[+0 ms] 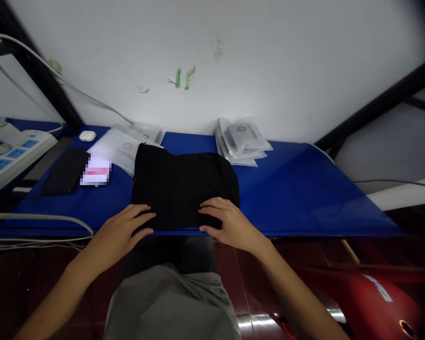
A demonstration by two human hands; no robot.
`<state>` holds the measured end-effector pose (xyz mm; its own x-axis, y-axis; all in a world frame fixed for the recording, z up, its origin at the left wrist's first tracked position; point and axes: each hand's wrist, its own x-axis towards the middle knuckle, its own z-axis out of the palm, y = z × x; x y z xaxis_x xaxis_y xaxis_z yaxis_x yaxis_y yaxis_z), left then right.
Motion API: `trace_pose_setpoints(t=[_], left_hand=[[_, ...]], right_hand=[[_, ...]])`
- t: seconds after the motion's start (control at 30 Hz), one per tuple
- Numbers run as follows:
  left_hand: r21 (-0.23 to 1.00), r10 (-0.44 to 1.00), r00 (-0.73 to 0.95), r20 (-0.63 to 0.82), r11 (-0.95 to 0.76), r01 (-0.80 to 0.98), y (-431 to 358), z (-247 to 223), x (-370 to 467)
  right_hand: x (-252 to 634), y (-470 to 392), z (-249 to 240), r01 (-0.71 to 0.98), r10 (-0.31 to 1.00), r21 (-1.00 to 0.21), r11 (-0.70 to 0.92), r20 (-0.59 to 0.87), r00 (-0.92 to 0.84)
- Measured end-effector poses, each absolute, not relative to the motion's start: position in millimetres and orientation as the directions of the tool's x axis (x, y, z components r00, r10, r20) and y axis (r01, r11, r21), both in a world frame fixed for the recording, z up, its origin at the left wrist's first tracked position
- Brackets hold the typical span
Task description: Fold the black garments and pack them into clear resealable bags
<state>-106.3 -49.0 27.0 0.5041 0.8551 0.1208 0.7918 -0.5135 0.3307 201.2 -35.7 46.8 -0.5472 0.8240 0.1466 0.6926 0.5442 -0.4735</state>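
Observation:
A black cloth item (184, 184) lies flat on the blue table (290, 189), close to its front edge. My left hand (127, 229) rests at the cloth's lower left corner, its fingers apart and holding nothing. On the lower right part of the cloth lies my right hand (228, 222), also with fingers spread and nothing in them. The left end of the cloth touches some translucent printed bags (118, 146). Behind its right end is a stack of similar bags (246, 137).
At the left are a dark phone (65, 171), a second phone with a lit screen (96, 171), a small white case (87, 136) and a power strip (17, 153). A white wall (286, 71) stands behind the table. A red stool (368, 302) is at the lower right.

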Motion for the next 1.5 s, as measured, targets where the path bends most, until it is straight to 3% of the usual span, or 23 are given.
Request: trace_pose_setpoints(t=[0.37,0.63,0.83,1.03,1.5], left_hand=[[0.232,0.839,0.489,0.241,-0.539,0.81,-47.4,31.4,-96.6],[0.137,0.834,0.528,0.163,-0.549,0.825,-52.2,32.3,-99.4],[0.074,0.849,0.474,0.231,-0.502,0.862,-50.8,31.4,-95.3],[0.039,0.858,0.459,0.231,-0.48,0.876,-51.3,33.5,-95.2],[0.339,0.958,0.121,0.26,-0.208,0.918,-39.3,61.6,-83.3]], right_hand=[[200.0,-37.9,43.7,0.699,0.8,-0.395,0.596,0.214,-0.561],[201.3,-43.6,51.1,0.733,0.782,-0.284,0.619,0.134,-0.609],[199.0,-42.2,44.4,0.751,0.779,-0.213,0.625,0.236,-0.581],[198.8,-39.4,41.2,0.734,0.786,-0.292,0.613,0.313,-0.532],[203.0,-9.3,66.0,0.701,0.897,-0.563,0.437,0.328,-0.295]])
